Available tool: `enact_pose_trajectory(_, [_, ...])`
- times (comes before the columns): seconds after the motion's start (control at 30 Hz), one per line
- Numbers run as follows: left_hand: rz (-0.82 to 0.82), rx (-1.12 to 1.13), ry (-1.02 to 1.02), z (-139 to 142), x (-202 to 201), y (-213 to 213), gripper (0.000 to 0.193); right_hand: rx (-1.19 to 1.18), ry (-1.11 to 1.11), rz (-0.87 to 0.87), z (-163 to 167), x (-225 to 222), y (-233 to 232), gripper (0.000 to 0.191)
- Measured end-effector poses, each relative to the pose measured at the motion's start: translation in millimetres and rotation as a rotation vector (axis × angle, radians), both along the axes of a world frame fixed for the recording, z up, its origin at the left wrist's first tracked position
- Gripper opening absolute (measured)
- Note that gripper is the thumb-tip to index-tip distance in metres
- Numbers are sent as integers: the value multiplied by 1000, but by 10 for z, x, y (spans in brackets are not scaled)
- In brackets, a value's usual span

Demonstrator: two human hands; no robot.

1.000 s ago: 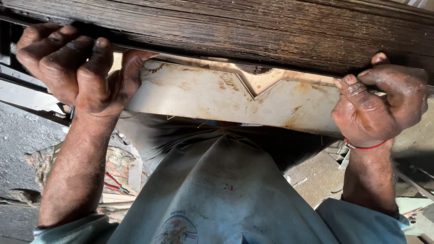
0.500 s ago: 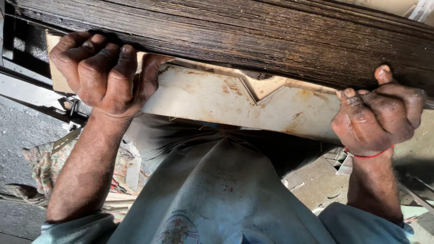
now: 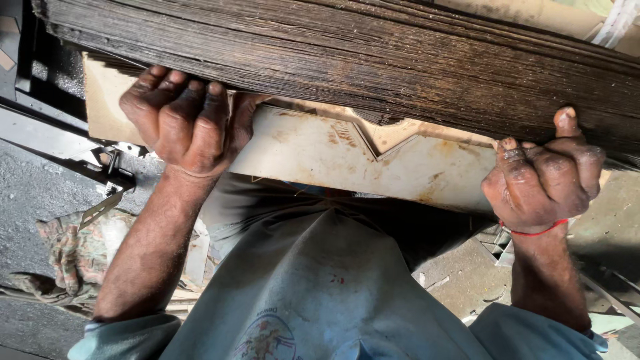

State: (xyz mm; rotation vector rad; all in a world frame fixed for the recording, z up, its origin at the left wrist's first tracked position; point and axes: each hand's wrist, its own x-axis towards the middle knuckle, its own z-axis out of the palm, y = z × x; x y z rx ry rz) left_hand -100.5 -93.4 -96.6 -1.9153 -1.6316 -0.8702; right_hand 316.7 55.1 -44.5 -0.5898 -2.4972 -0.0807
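Head view, looking down along the torso. A thick stack of dark, flat cardboard sheets (image 3: pixel 373 73) is spanning the whole width of the frame, edges facing the camera. The left hand (image 3: pixel 183 123) is curling its fingers over the stack's lower left edge, fingers pressed together, knuckles toward the camera. The right hand (image 3: pixel 543 177) is gripping the stack's lower right edge, fingers folded tight against the sheets and thumb pointing up; a red thread (image 3: pixel 533 231) is circling that wrist. Beneath the stack, a pale, stained cardboard sheet (image 3: pixel 347 157) with a V-shaped notch is lying between the two hands. A light blue shirt (image 3: pixel 320 287) is filling the lower centre. A patterned cloth (image 3: pixel 63 247) is lying on the grey floor (image 3: pixel 27 193) at lower left, beside a metal bracket (image 3: pixel 110 177).
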Motion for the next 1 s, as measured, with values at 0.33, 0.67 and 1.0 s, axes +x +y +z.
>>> enact_pose_trajectory(0.33, [17,10,-65,-36,79,22,43,-41,-25,-33,-76,160,-41,22])
enact_pose_trajectory(0.67, [27,37,-46,201,-2,128,36,-111,-36,-107,-19,68,-91,10])
enact_pose_trajectory(1.0, [-27,92,-169,174,37,114,20,41,178,-296,-140,492,-120,6])
